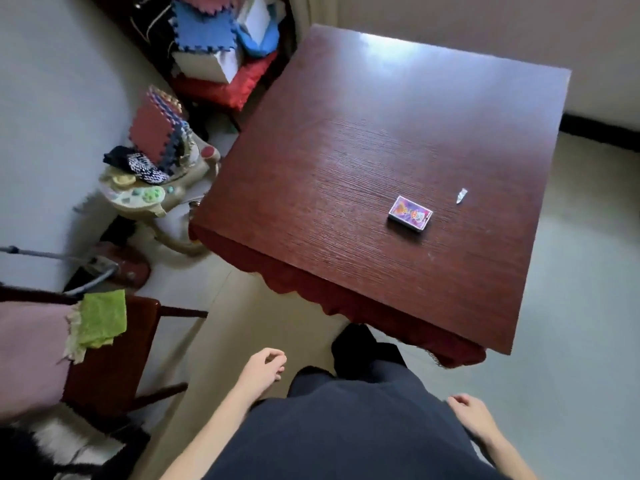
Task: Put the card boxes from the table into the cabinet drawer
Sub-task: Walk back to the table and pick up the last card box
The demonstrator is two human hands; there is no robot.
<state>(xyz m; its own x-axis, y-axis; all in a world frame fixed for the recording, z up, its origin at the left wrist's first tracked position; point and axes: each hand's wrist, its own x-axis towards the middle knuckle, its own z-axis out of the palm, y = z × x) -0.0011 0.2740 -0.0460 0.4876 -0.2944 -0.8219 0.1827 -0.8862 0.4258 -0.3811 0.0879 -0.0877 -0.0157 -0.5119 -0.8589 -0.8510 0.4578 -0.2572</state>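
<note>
A single purple card box lies flat on the dark red wooden table, toward its near right part, with a small pale scrap lying apart from it to the right. The left hand hangs low by the person's dark trousers, fingers loosely curled, its grip empty. The right hand hangs at the other side, fingers relaxed and partly bent, holding nothing. Both hands are well apart from the box. A wooden chair with a green cloth stands to the left.
</note>
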